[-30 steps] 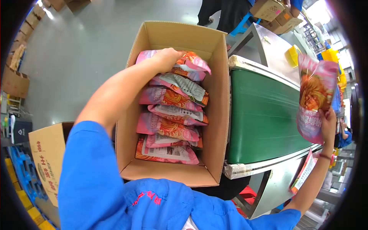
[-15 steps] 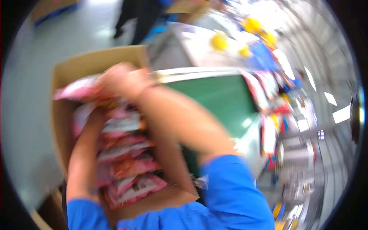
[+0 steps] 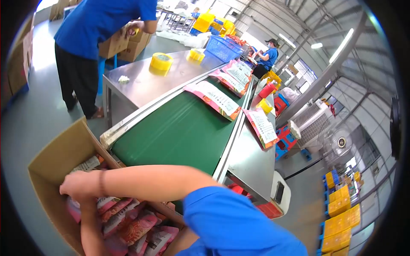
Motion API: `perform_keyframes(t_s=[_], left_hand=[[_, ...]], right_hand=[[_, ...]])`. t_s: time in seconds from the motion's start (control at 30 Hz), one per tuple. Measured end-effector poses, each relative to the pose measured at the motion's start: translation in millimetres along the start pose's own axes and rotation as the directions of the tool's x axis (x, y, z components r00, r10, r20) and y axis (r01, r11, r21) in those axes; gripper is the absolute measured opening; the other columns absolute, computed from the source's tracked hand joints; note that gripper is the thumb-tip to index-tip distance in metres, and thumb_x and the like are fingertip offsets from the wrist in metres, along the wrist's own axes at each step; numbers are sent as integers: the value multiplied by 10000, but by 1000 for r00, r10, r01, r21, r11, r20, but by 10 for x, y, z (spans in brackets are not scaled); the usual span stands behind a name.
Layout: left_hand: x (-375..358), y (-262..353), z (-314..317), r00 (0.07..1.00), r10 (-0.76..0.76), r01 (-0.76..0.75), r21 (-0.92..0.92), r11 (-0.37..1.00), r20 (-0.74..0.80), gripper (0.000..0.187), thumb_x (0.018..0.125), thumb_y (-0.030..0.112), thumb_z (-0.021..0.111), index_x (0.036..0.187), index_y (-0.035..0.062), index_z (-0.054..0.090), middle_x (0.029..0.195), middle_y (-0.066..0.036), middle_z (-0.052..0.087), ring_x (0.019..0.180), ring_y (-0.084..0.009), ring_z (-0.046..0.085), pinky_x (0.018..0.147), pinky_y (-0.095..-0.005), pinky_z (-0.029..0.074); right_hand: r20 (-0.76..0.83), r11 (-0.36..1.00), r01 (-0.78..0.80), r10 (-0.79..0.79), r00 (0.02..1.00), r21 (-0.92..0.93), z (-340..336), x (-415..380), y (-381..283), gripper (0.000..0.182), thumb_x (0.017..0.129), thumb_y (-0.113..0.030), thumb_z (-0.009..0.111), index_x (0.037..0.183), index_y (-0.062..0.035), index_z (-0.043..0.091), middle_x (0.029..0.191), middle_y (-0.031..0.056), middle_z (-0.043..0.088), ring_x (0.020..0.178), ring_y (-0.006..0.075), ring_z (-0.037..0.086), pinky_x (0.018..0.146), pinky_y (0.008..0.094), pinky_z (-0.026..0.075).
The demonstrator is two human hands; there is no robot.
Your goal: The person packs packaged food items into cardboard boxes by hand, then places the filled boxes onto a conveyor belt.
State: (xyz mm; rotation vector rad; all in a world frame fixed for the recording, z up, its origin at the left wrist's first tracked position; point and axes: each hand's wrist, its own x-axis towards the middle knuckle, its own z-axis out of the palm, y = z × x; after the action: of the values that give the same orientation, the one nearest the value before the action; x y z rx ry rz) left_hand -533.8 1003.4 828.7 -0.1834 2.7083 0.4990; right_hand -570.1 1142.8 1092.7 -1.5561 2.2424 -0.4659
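Note:
An open cardboard box (image 3: 60, 158) at lower left holds several pink and red pouches (image 3: 139, 226) lying in a row. My right hand (image 3: 81, 183) is inside it near the far left side, fingers curled downward and their tips hidden. Pouch edges show around it, and what it grips cannot be made out. Below it my left forearm (image 3: 90, 230) reaches into the box. The left hand is hidden behind the right hand.
A green conveyor belt (image 3: 171, 128) beside the box carries pouches (image 3: 215, 98) farther along. Yellow tape rolls (image 3: 161, 63) sit on a steel table (image 3: 136, 87). A blue basket (image 3: 223, 48) stands beyond. One co-worker (image 3: 92, 30) bends over boxes; another (image 3: 270, 54) is farther back.
The view has swung up and right, showing more of the belt and room. A pouch was visible at my right hand before; now the hand is lower in the box, over my left wrist.

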Motion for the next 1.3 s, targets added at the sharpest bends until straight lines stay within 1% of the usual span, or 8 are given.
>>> perform_keyframes(t_s=[0.2,0.3,0.33,0.43,0.5,0.7,1.0,1.3], left_hand=[[-666,12,-102,1000,-15,14,-42,999,-2,727,780,187,678,1387,-42,349,1352,-302,448,1268,-418,436,1049,-439,377],[-826,164,-116,997,72,-76,-122,990,-37,828,755,141,693,1437,-55,267,1420,-291,380,1321,-393,387,1078,-404,352],[-833,276,-148,986,98,-146,-414,898,-134,830,769,117,689,1450,-53,245,1400,-273,415,1303,-354,417,1075,-384,355],[-1234,1076,-672,962,79,-250,-734,632,-260,779,819,85,659,1460,-51,237,1369,-233,464,1250,-287,478,1048,-347,380],[-1479,1489,-842,952,48,-283,-805,521,-303,725,856,77,635,1457,-51,250,1359,-211,479,1215,-257,510,1025,-330,402],[-2122,2592,-1001,954,92,-294,-952,82,-286,562,919,76,592,1415,-29,349,1268,-163,537,997,-180,625,800,-268,539],[-2435,3061,-855,956,199,-237,-967,94,-215,379,926,95,599,1266,-29,488,1003,-70,616,840,-156,656,680,-233,530],[-2327,3241,-1006,964,171,-219,-973,76,-204,566,925,157,616,1391,-28,352,1179,-95,557,1100,-216,573,879,-344,499]], right_hand=[[-412,987,-87,137,901,137,-719,-2181,-83,385,826,-155,651,1182,-31,574,1180,155,581,1109,341,556,952,399,462],[-734,897,-434,241,635,-81,-1017,-3279,487,468,852,-224,660,1245,-9,524,1250,194,543,1178,346,524,1006,392,420],[-822,764,-645,372,432,7,-1093,-3584,595,598,874,-331,641,1339,-2,457,1340,229,493,1228,349,495,1061,384,369],[-955,705,-701,269,123,108,-990,-4320,1290,741,886,-489,576,1417,-11,381,1446,264,371,1283,413,428,1103,426,308],[-798,212,-977,587,135,-9,-537,-4562,1767,881,853,-652,499,1446,-20,340,1491,299,257,1384,459,240,1140,478,214],[-627,308,-947,757,186,91,-303,-4426,1359,1084,782,-821,369,1523,-69,126,1527,321,120,1384,531,168,1143,553,133],[-620,418,-905,731,284,80,-6,-4180,589,955,883,-684,397,1527,-78,38,1471,404,149,1396,514,151,1141,541,144],[-776,694,-685,551,307,222,276,-4069,187,802,891,-532,539,1336,112,367,1139,334,563,1056,418,588,898,438,479]])
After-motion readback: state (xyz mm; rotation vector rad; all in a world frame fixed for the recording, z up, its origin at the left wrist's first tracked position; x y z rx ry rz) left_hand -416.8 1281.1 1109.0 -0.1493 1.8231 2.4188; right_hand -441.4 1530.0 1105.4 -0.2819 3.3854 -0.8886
